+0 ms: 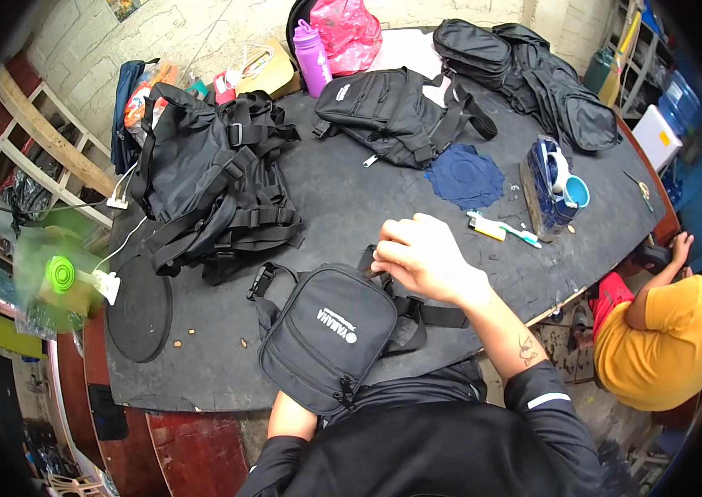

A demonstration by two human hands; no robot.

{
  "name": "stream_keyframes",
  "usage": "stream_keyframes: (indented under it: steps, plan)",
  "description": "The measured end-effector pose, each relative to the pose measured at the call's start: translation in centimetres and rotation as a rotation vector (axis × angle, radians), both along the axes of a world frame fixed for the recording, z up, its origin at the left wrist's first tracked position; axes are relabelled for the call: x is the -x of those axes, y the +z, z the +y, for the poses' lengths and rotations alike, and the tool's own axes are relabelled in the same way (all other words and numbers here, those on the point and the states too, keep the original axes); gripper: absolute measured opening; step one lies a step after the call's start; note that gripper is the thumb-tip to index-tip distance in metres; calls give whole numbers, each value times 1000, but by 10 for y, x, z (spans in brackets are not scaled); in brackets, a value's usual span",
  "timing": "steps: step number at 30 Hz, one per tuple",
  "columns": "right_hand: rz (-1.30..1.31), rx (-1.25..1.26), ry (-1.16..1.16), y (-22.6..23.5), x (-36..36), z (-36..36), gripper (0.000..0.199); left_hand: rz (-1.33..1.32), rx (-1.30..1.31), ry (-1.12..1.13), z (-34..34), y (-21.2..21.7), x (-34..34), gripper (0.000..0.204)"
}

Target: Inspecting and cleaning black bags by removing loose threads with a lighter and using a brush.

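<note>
The small black bag [328, 331] lies at the near edge of the dark table [343, 199], directly in front of the person, with its lower corner overhanging the edge toward the torso. Its long axis runs diagonally, from the lower left near the body to the upper right. It is a boxy pouch of black fabric with a white printed logo on its face, zip seams along the front, and black webbing straps with a buckle [258, 280] at its upper left.

The right hand [421, 257] rests at the upper right end of the bag, fingers curled and closed on the top edge or strap there. The left hand is hidden beneath the bag; only the forearm [289, 418] shows below it, so its grip cannot be determined. The right hand is the nearer visible one.

Beyond, a pile of larger black bags [210, 182] lies to the left, and a purple bottle [312, 58] stands at the far edge.
</note>
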State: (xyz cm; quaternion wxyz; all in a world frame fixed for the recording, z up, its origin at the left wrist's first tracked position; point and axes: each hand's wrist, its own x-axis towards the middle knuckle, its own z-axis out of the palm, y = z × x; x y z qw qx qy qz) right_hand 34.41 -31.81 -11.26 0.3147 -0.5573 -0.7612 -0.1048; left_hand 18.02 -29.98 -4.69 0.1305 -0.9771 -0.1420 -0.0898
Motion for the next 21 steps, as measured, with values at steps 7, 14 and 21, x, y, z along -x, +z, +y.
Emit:
stream_keyframes:
  steps: [7, 14, 21]
  plan:
    - [-26, -2, 21, 1, 3, 3, 21, -60, -46, -22, 1, 0, -1, 11]
    - [-22, 109, 46, 7, -7, -15, 21, 6, 33, -61, 17, 7, 12, 10]
    - [10, 13, 3, -3, -1, -1, 20, 26, -68, -3, 1, -1, -3, 10]
